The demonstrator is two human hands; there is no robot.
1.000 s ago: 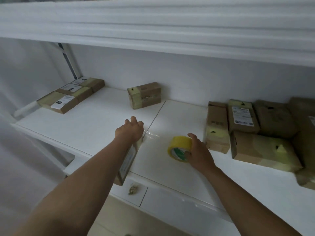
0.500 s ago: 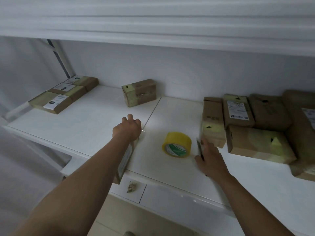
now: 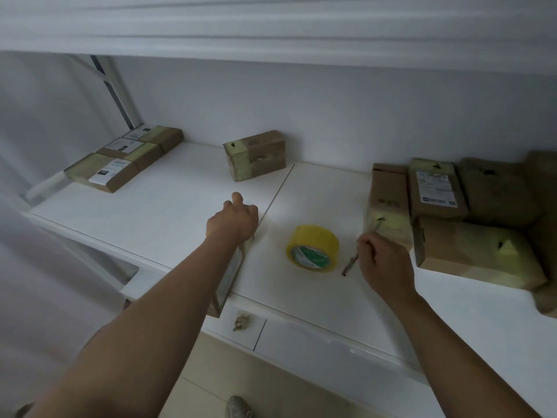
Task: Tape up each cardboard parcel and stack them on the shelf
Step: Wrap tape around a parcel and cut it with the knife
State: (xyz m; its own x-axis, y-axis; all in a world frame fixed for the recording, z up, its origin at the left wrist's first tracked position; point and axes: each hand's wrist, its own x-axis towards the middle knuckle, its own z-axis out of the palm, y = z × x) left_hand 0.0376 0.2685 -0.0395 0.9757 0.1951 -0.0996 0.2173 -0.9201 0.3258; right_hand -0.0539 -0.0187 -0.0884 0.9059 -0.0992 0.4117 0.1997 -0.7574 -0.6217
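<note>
A yellow tape roll lies on the white shelf between my hands. My left hand grips the top end of a cardboard parcel that stands on edge at the shelf's front, mostly hidden under my forearm. Just right of the roll, my right hand pinches a thin dark cutter, its upper tip close to a taped parcel. A taped box stands at the back.
Three flat labelled parcels lie in a row at the shelf's far left. Several taped parcels crowd the right end. An upper shelf hangs overhead. A crumpled scrap lies on the lower ledge.
My right hand let go of the tape roll, moved right to the thin cutter on the shelf and picked it up. My left hand stayed on the parcel.
</note>
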